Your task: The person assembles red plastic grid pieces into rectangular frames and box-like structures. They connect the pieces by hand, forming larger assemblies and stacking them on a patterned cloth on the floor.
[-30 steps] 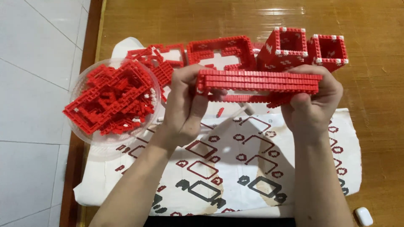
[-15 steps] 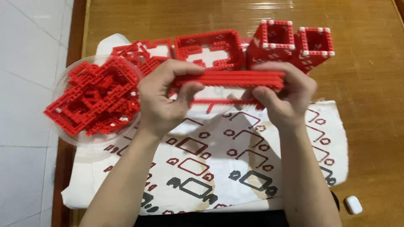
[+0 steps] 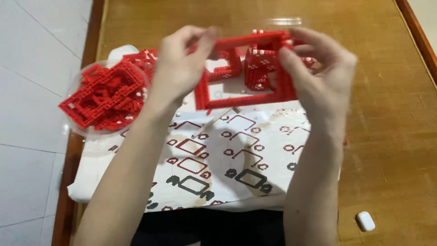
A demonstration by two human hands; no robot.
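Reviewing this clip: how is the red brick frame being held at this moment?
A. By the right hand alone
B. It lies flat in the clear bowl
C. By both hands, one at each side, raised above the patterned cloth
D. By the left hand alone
C. The left hand and right hand grip opposite sides of the open red brick frame, lifted above the patterned cloth; the clear bowl holds other red pieces.

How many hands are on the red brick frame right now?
2: the left hand grips the red brick frame at its left side, the right hand at its right. Fingertips behind it may be hidden.
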